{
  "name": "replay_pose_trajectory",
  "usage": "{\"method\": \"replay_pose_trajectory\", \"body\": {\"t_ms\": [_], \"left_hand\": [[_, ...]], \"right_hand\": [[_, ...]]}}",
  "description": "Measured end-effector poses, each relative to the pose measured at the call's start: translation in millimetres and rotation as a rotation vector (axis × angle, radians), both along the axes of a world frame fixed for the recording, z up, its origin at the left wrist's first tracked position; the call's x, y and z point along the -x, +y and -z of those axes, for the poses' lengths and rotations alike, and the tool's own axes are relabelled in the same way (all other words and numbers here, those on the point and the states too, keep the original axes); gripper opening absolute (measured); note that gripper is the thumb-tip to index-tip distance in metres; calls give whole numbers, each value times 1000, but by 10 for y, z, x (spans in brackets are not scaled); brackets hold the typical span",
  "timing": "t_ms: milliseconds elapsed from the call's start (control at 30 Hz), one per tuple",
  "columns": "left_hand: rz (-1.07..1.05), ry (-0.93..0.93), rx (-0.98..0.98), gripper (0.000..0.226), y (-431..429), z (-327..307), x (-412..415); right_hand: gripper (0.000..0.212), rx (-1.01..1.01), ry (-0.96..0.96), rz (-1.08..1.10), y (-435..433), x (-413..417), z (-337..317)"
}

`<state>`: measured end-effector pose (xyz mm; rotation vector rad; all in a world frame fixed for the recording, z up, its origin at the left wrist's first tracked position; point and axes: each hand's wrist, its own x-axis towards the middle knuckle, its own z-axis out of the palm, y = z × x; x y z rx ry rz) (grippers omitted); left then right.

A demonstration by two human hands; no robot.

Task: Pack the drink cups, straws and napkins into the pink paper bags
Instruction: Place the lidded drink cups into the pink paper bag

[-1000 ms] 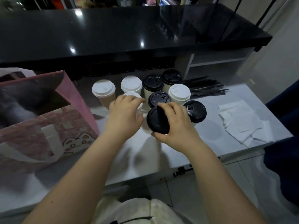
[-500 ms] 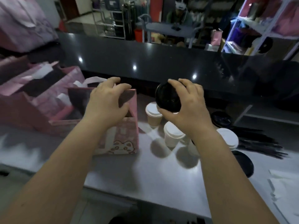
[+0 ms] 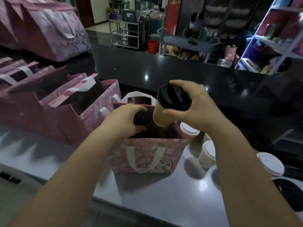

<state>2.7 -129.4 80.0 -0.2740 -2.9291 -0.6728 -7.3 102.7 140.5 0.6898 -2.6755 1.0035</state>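
Note:
My right hand [image 3: 196, 108] grips a tan paper cup with a black lid [image 3: 162, 115] by its top. The cup is tilted, its base just above the open mouth of a pink paper bag [image 3: 147, 154] with a cat print. My left hand [image 3: 124, 118] is at the bag's left rim, fingers and thumb curled over the edge. The bag's inside is dark and I cannot see its contents. To the right of the bag stand white-lidded cups [image 3: 188, 131] [image 3: 207, 153] [image 3: 270, 163] and black-lidded cups [image 3: 259, 141] [image 3: 287, 190].
Several more pink bags [image 3: 49, 112] stand open in a row to the left on the grey table [image 3: 155, 199]. Another pile of pink bags [image 3: 49, 30] lies on the raised black counter [image 3: 164, 68] behind. A person sits at a desk far back.
My right hand lifted the black-lidded cup out of the group and carried it left over the bag. My left hand left a white-lidded cup and took the bag's rim.

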Motion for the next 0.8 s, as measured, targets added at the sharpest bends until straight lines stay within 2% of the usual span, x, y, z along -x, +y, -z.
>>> {"method": "replay_pose_trajectory", "body": {"t_ms": [67, 133, 267, 433, 600, 800], "left_hand": [[88, -63, 58, 90, -79, 27, 112], [168, -104, 149, 109, -127, 72, 205], [296, -135, 279, 130, -183, 195, 322], [342, -102, 395, 145, -261, 309, 329], [412, -101, 430, 159, -285, 330, 237], [477, -65, 421, 157, -293, 352, 194]], "right_hand": [[83, -94, -26, 26, -161, 6, 90], [85, -253, 36, 126, -289, 0, 192], [88, -487, 75, 198, -488, -8, 324], [90, -613, -85, 97, -642, 19, 551], [90, -753, -223, 195, -536, 89, 711], [86, -892, -423, 291, -545, 234, 933]]}}
